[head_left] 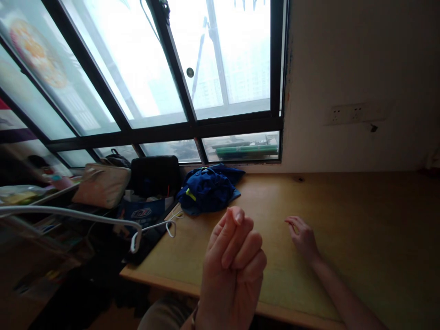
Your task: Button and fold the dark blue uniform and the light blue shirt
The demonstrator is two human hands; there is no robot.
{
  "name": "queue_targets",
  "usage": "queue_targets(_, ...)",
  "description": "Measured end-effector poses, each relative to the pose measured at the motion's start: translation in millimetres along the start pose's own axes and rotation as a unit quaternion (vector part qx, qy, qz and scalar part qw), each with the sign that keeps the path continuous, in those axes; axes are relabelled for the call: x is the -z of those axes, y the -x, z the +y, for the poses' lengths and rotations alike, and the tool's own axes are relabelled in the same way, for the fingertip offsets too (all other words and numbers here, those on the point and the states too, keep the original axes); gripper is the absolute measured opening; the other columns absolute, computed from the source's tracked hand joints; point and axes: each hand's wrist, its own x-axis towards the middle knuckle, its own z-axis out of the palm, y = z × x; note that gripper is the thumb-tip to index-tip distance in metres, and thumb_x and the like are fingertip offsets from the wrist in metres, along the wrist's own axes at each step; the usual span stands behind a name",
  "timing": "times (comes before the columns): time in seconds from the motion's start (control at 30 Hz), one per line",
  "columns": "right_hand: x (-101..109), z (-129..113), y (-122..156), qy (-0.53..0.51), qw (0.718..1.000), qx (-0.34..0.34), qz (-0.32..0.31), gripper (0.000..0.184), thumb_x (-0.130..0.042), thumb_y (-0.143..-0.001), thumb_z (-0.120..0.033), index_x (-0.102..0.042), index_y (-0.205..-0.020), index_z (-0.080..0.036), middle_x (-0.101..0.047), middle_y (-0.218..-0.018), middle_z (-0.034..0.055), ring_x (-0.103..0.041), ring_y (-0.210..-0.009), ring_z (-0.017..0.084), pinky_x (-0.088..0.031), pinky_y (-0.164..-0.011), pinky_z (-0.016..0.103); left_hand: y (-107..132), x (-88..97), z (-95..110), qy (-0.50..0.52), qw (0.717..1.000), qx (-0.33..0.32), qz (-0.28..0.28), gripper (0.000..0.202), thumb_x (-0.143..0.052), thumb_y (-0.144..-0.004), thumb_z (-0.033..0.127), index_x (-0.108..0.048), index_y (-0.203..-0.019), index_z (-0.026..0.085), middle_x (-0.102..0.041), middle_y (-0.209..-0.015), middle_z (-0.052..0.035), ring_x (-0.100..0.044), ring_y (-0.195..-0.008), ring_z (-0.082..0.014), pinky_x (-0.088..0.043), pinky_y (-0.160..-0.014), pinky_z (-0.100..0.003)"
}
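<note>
Blue bundle (208,190) lies beyond-left of left hand (237,247) (curled tight, no object visible); right hand (302,236), loosely bent, grip unclear, is farther.

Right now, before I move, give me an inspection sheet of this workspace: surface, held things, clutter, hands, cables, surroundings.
Surface: wooden table, near edge visible.
Held things: nothing seen.
Clutter: blue fabric on the table below the window; pouch and navy bag left of it.
Hands: left hand raised, thumb and a finger pressed together; right hand on or just above the table, contact unclear.
Cables: white strand at left, cord or rod, cannot tell.
Surroundings: window; wall sockets at right.
</note>
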Motion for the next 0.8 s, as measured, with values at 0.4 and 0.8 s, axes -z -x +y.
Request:
queue_targets(0.4,4.1,-7.9,-0.5,0.004,1.000,0.010,0.001,0.019,-0.042,-0.079,-0.015,-0.060,-0.085,-0.016,-0.060,-0.088,0.0075,-0.054,-0.086,0.019,-0.043,-0.079,0.034,1.5,123.7,-20.2,-0.160,0.942,-0.086,0.282,0.026,-0.063,-0.066,0.003,-0.048,-0.083,0.016,-0.054,-0.068,0.0020,-0.055,-0.061,-0.0062,-0.046,-0.060,-0.016)
queue_targets(0.8,9.0,-11.4,3.0,-0.026,1.000,-0.005,-0.003,0.020,-0.043,-0.078,-0.016,-0.061,-0.085,-0.018,-0.060,-0.088,0.0074,-0.055,-0.086,0.020,-0.043,-0.079,0.035,-12.2,237.0,-34.8,-0.263,0.918,0.057,0.292,0.037,-0.076,-0.054,0.024,-0.051,-0.077,0.011,-0.045,-0.060,0.0053,-0.029,-0.039,0.0022,-0.021,-0.038,-0.012)
